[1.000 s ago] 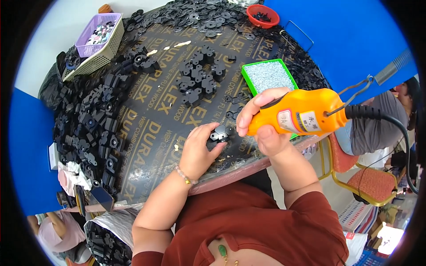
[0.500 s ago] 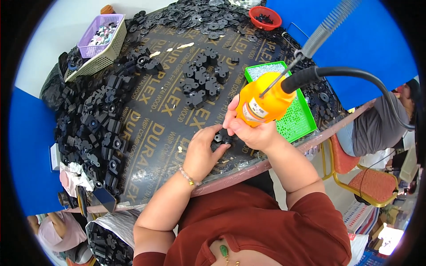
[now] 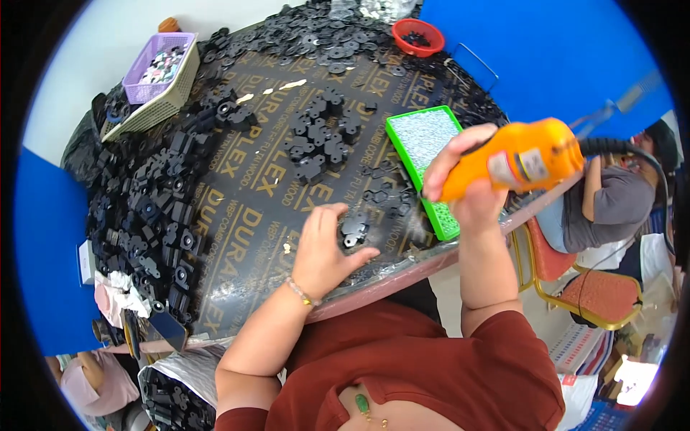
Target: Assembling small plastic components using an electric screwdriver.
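Observation:
My right hand [image 3: 471,190] grips an orange electric screwdriver [image 3: 517,161], tilted with its tip end toward the tray and its cable end to the right. Thumb and fingers of my left hand [image 3: 323,248] are spread on the table around a small black plastic part [image 3: 353,228] with a shiny top; I cannot tell whether they touch it. Beyond that hand lies a cluster of assembled black parts [image 3: 323,136]. Below the screwdriver is a green tray [image 3: 402,147] holding many small silvery screws. Flat black pieces [image 3: 388,197] lie beside the tray's left edge.
Heaps of black parts [image 3: 151,194] cover the table's left side, with black discs [image 3: 309,36] along the back. A red bowl [image 3: 418,37] stands at the far right, a purple basket [image 3: 159,65] at the far left. A hanging spring [image 3: 632,93] and black cable [image 3: 625,146] join the screwdriver. Other people sit nearby.
My right hand has lifted the screwdriver off the black part and swung it right, from upright to tilted. My left fingers have opened away from the part.

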Motion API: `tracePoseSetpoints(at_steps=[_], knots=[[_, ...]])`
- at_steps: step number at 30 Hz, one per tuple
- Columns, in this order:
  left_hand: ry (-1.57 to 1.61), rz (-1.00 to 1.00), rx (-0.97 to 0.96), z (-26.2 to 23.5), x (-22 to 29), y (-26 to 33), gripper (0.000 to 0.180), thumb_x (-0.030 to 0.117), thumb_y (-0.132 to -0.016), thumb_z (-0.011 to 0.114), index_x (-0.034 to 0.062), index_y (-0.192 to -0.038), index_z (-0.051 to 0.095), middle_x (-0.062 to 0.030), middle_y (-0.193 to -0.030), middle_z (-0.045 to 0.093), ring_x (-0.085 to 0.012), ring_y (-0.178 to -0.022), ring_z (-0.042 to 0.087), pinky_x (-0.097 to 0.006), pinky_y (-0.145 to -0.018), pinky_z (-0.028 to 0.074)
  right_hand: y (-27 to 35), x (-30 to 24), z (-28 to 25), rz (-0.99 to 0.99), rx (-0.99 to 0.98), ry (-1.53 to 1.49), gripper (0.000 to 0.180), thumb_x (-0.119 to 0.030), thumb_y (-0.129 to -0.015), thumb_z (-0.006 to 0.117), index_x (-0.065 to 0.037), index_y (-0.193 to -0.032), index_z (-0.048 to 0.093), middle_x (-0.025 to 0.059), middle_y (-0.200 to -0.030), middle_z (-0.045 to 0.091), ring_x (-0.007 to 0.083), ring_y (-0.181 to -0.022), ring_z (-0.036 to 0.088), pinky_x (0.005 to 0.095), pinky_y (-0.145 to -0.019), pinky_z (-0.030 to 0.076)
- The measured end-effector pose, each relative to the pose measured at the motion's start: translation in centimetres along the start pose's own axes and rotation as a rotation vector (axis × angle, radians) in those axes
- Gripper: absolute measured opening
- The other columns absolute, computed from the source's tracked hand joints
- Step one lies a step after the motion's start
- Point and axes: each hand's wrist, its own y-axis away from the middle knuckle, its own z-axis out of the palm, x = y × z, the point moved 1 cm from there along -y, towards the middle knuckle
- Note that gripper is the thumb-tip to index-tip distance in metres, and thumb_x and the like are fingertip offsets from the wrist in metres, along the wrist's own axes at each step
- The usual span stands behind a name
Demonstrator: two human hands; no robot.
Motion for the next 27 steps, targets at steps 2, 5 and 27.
tracePoseSetpoints(at_steps=[2, 5, 27], knots=[[-0.110, 0.098, 0.021, -1.2, 1.3, -0.4, 0.075, 0.020, -0.070, 0.081, 0.0073, -0.136, 0.048, -0.0197, -0.135, 0.050, -0.0367, -0.124, 0.049, -0.047, -0.106, 0.037, -0.4, -0.9, -3.1, -0.005, 0.050, 0.261, 0.056, -0.046, -0.087, 0.073, -0.003, -0.113, 0.049, 0.0115, -0.074, 0.063, 0.0166, -0.056, 0.059, 0.0278, -0.051, 0.049], [-0.088, 0.181, -0.163, -1.5, 0.5, -0.8, 0.075, 0.013, -0.070, 0.070, 0.0099, -0.141, 0.046, -0.0184, -0.147, 0.044, -0.0371, -0.134, 0.043, -0.048, -0.114, 0.027, 0.3, -0.7, -6.2, 0.019, 0.170, 0.373, 0.042, -0.030, -0.088, 0.073, -0.001, -0.112, 0.053, 0.0083, -0.074, 0.063, 0.0137, -0.058, 0.060, 0.0262, -0.056, 0.049], [-0.116, 0.062, -0.045, -0.3, 0.5, -0.2, 0.051, 0.018, -0.067, 0.086, 0.0041, -0.110, 0.062, -0.0126, -0.110, 0.064, -0.0337, -0.104, 0.060, -0.042, -0.090, 0.049, 3.5, -0.3, -6.9, -0.080, 0.261, 0.263, 0.053, -0.040, -0.086, 0.077, -0.001, -0.112, 0.053, 0.0079, -0.075, 0.064, 0.0142, -0.057, 0.060, 0.0264, -0.055, 0.050]])
